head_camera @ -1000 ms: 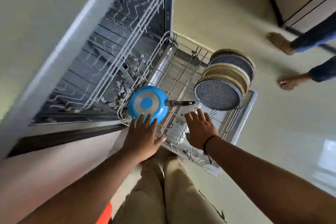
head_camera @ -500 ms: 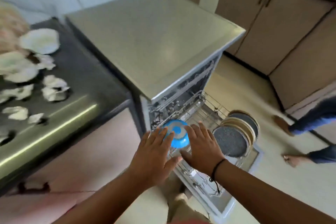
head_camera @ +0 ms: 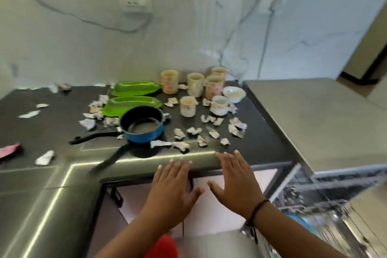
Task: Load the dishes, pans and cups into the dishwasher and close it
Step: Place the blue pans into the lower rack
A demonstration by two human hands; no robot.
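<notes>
A blue saucepan [head_camera: 144, 124] with a black inside and black handle stands on the dark counter [head_camera: 50, 123], over another black pan [head_camera: 144, 153] whose handle points toward me. Behind it lie two green trays [head_camera: 134, 95]. Several cups [head_camera: 194, 84] and a white bowl [head_camera: 234, 94] stand at the counter's back right. My left hand [head_camera: 171, 186] and my right hand [head_camera: 238, 182] hover side by side, flat and empty, just in front of the counter's edge. The open dishwasher [head_camera: 326, 205] shows at lower right, with a blue pan [head_camera: 303, 224] partly visible in its rack.
Torn paper scraps [head_camera: 196, 132] litter the counter around the cups and pans. A pink object [head_camera: 8, 151] lies at the far left edge. The dishwasher's grey top [head_camera: 310, 115] adjoins the counter on the right. Wall sockets and cables run along the back wall.
My view has swung up from the dishwasher rack to the counter. Both hands have left the blue pan in the rack and now hover empty before the counter edge.
</notes>
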